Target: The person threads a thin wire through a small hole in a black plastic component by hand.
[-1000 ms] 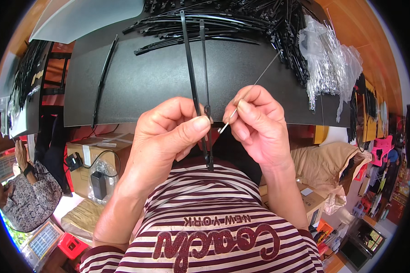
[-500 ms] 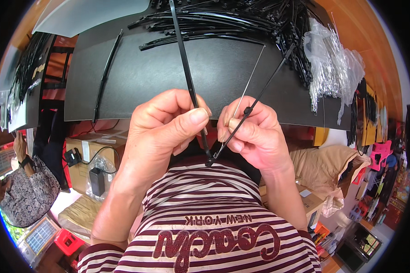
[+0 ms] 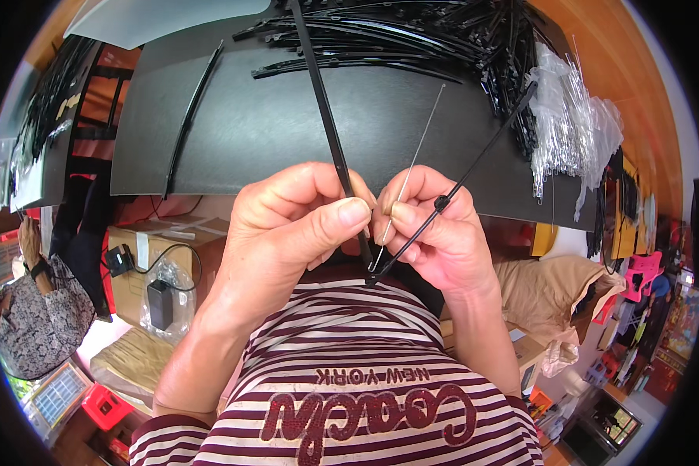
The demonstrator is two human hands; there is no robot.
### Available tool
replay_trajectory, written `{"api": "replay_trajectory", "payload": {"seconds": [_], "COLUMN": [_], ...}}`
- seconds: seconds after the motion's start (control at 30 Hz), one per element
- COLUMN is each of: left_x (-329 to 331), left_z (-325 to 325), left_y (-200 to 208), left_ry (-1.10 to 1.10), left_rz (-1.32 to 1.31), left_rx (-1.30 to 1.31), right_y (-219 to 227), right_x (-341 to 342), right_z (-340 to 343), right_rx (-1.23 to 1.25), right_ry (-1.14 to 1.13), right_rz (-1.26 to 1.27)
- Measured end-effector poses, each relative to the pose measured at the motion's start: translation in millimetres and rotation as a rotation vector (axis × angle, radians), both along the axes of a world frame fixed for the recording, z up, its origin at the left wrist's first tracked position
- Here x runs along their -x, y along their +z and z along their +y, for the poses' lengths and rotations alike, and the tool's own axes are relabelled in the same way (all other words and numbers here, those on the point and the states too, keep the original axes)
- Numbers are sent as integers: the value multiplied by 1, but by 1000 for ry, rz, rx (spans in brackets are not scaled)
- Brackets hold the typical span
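Since half a second ago the second black strip (image 3: 474, 159) has swung further right, away from the first black strip (image 3: 326, 116). Both meet just below the left hand (image 3: 287, 233), whose thumb and forefinger pinch the first strip to steady it. The right hand (image 3: 435, 233) pinches the thin wire (image 3: 412, 167), apparently feeding it into the joint.

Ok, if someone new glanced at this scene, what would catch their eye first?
First, the two hands at the centre: the left hand pinches a long black strip that runs up over the dark board, while the right hand holds a thinner black strip and a fine metal wire. Next, the heap of black strips at the board's far edge, with a clear plastic bundle to its right.
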State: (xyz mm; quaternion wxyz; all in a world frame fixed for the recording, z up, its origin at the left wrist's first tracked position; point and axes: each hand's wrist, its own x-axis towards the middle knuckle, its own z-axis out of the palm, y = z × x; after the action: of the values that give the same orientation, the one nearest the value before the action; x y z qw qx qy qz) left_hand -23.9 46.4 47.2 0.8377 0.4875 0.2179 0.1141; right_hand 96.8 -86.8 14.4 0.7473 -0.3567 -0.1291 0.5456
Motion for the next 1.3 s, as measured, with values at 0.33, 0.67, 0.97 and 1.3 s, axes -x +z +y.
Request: {"api": "replay_trajectory", "payload": {"seconds": [0.33,0.67,0.97,1.3], "left_x": [5,2,0,-11], "left_z": [0,-1,3,-3], "left_y": [-4,0,-17,-13], "left_ry": [35,31,-8,-75], "left_rz": [-63,-126,-202,2], "left_rx": [-17,-148,60,-88], "right_y": [-1,6,1,22], "right_x": [2,3,3,7], "right_z": [4,6,4,11], "right_rx": [18,25,-12,170], "right_ry": [-13,-71,-88,-121], "right_rz": [-1,-53,0,-412]}}
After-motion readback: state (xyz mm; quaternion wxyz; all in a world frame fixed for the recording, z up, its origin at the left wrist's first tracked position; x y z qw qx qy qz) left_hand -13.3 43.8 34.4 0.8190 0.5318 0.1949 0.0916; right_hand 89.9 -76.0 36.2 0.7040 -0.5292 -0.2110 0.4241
